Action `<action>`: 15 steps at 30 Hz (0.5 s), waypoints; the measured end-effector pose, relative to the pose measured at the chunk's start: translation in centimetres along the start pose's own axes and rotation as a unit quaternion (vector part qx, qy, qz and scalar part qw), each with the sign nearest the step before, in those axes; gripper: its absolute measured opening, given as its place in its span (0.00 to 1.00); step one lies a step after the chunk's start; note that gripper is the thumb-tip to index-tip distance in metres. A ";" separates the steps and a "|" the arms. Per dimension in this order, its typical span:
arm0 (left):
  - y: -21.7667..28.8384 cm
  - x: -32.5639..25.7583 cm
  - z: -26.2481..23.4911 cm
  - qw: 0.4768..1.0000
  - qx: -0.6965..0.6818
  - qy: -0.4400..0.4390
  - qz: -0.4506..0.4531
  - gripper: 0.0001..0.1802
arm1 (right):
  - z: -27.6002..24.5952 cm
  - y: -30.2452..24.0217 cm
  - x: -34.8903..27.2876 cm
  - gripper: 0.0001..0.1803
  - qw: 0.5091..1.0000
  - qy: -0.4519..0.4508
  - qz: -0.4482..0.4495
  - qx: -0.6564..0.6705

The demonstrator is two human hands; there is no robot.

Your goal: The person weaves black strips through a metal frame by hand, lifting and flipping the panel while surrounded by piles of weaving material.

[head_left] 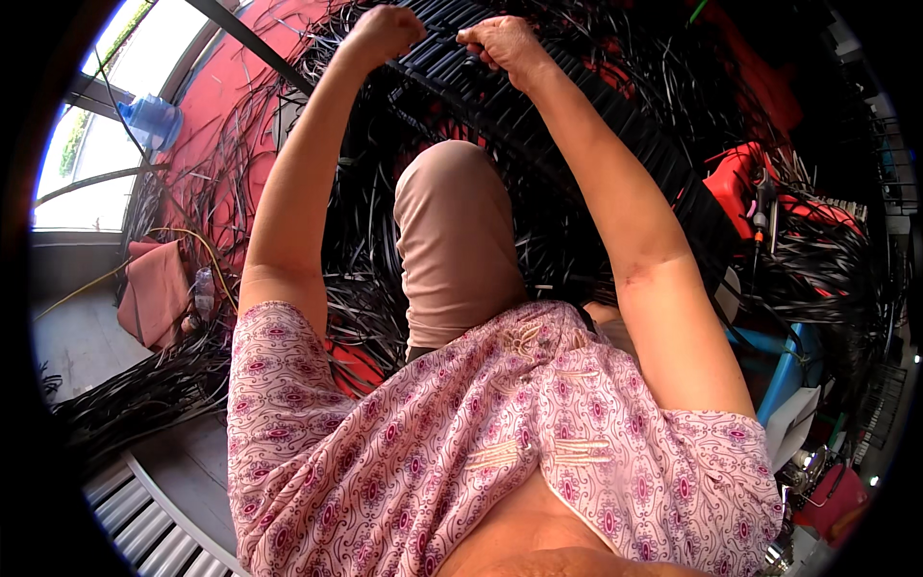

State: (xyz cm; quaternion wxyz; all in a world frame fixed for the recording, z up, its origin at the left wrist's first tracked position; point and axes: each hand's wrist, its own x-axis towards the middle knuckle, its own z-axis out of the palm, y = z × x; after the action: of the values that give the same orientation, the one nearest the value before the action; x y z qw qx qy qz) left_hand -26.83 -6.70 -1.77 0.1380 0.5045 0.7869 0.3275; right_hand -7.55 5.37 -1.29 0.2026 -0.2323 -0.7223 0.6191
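Both my arms stretch out ahead of me and up, elbows nearly straight, meeting at the top of a large woven black frame (pixel 577 125) that stands in front of my knees. My left hand (pixel 385 34) is balled into a tight fist, knuckles up, its fingers closed on what looks like a black strip (pixel 437 43) running across to the other hand; the strip itself is mostly hidden inside the fist, so I cannot tell how much of it I hold. My right hand (pixel 505 43) sits just beside it, wrist bent downward, fingers curled shut and pinching the same strip against the woven rim.

The frame's finished weave curves away to my right and below my right forearm. Loose black strips (pixel 240 173) fan out from it on my left, against a red wall (pixel 231 87). My bent knee in beige cloth (pixel 452 240) rises between my arms, touching the weave. A pink cloth (pixel 154 288) lies on the floor at left, near a window (pixel 115 115).
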 end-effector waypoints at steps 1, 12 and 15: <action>0.6 -1.0 0.5 0.999 0.027 -0.014 0.019 0.08 | 0.0 0.1 -0.2 0.08 1.000 -0.010 0.021 0.006; 4.1 -1.5 2.4 0.955 0.295 -0.011 -0.014 0.12 | 1.2 0.9 0.7 0.07 0.997 -0.008 0.040 -0.062; 3.6 -0.7 2.6 0.942 0.335 -0.009 0.002 0.12 | 1.3 2.2 1.6 0.08 0.995 -0.001 0.011 -0.104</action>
State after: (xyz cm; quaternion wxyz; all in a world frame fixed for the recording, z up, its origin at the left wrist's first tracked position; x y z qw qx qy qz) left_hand -22.56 -5.34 -1.38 -0.0329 0.5256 0.8491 0.0406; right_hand -9.40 5.58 -3.68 0.1705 -0.2593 -0.7801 0.5433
